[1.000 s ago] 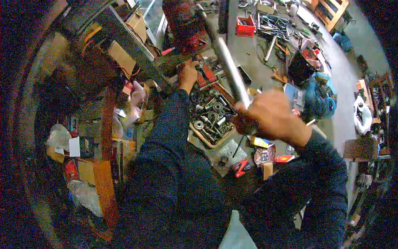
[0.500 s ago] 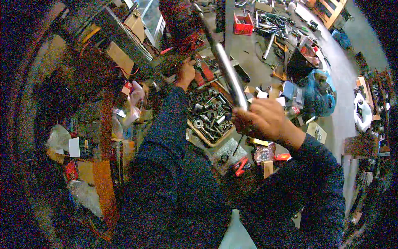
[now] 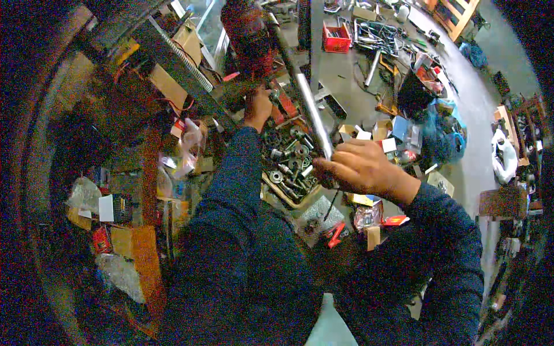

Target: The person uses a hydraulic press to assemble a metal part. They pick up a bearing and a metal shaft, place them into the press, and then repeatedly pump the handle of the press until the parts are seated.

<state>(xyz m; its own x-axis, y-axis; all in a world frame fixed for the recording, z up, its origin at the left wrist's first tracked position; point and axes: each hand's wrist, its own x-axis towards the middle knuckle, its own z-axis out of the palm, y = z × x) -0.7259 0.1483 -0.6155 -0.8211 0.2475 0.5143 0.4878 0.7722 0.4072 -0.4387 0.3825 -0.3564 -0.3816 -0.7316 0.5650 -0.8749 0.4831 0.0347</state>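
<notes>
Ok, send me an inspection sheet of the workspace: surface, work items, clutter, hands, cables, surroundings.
Surface: grey floor, strewn with boxes and tools.
Work items: long metal bar, slanting up toward a red machine, contact unclear; parts tray full of assorted metal pieces.
Clutter: red crate, blue plastic bag, red-handled tool.
Hands: right hand closed around the bar's near end; left hand below the machine, grip unclear.
Cables: thin red cable at left.
Surroundings: wooden pallet, white bag.
</notes>
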